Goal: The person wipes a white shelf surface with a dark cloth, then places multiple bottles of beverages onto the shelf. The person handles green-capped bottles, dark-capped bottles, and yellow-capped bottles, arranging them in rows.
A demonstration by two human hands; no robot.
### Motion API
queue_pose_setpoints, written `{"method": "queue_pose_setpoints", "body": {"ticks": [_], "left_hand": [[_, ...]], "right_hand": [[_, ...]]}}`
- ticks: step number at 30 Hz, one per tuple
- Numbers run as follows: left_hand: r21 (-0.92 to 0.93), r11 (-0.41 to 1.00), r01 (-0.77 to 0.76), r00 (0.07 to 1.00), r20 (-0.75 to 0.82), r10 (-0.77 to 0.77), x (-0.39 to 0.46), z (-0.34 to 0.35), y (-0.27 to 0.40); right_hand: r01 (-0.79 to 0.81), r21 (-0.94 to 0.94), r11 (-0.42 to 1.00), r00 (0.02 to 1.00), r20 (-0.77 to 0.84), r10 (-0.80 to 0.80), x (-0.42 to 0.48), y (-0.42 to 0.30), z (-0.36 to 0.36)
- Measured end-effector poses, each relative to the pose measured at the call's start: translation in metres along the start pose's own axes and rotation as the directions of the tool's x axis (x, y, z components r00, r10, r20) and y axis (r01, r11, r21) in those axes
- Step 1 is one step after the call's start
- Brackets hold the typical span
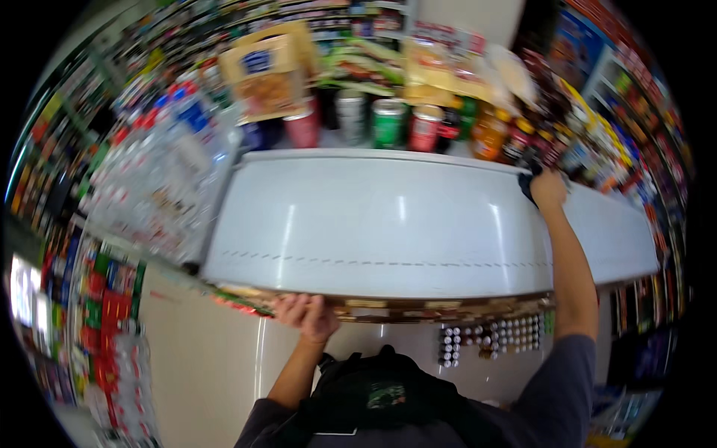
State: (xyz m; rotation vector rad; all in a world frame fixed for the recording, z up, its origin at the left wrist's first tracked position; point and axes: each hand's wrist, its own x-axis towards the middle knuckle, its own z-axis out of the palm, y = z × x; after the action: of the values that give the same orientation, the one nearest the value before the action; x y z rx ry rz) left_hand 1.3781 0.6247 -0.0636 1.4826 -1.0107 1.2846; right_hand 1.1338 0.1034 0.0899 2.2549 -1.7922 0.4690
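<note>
A white glossy shelf top stretches across the middle, with a dashed line along its front part. My right hand reaches to its back right and grips a dark cloth, which lies against the surface near the bottles. Blur hides how the cloth is folded. By the front edge, left of centre, is my left hand, its fingers loosely curled and nothing visible in them. Whether those fingers touch the edge is unclear. Behind the shelf top stand a red can, a green can and an orange drink bottle.
Shrink-wrapped clear bottles crowd the left side. Yellow snack packs stand above the cans. Several cans and bottles are grouped on the floor below. Red drink packs and stocked shelves line the sides.
</note>
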Motion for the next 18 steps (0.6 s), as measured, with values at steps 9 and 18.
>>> {"method": "queue_pose_setpoints", "body": {"ticks": [9, 18], "left_hand": [[-0.075, 0.997, 0.024, 0.981, 0.194, -0.009, 0.015, -0.030, -0.010], [-0.097, 0.989, -0.113, 0.950, 0.282, 0.136, 0.026, -0.040, -0.032]], "right_hand": [[0.598, 0.198, 0.777, 0.799, -0.069, -0.597, -0.165, -0.309, -0.068], [0.814, 0.440, 0.379, 0.510, -0.230, -0.829, -0.258, -0.516, -0.088]]}}
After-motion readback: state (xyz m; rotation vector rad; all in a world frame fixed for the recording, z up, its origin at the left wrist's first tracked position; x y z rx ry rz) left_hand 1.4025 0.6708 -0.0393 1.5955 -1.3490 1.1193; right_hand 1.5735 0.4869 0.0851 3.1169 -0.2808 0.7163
